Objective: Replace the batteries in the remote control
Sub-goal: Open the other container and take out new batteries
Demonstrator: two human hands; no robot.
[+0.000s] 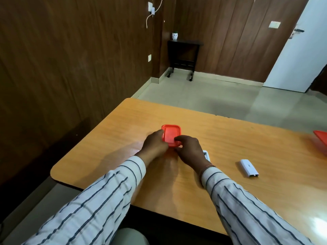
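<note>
A small red box with a lid (171, 134) sits on the wooden table (230, 138). My left hand (154, 145) grips its left side. My right hand (190, 149) holds its near right corner, fingers curled over the lid's edge. A white remote control (206, 155) lies just right of my right hand, mostly hidden behind it. Farther right on the table lies a white battery cover (249, 168), apart from both hands. No batteries are visible.
A second red lid or box (321, 137) pokes in at the table's right edge. The table's left and far edges drop to a tiled floor. A small dark side table (184, 57) stands against the far wall.
</note>
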